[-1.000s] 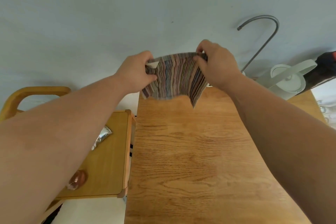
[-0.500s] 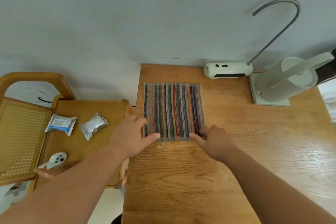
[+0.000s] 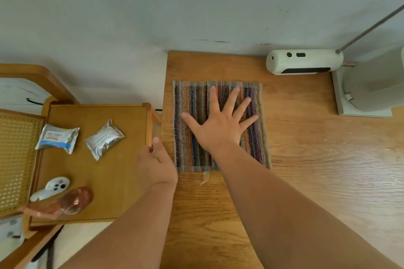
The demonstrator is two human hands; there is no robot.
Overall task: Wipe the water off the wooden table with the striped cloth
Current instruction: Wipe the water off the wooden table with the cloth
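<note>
On the wooden table (image 3: 306,159) the striped cloth (image 3: 190,98) now lies flat — right hand (image 3: 218,129) spread wide on it, left hand (image 3: 156,166) off, loose — wiping can start.

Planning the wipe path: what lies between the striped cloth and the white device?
Bare wooden table only, from striped cloth to white device; head view.

Soft even daylight, faint shadows – slight overall blur, wide-angle bending at edges.

Striped cloth (image 3: 188,98) flat on wooden table (image 3: 317,159)
</note>
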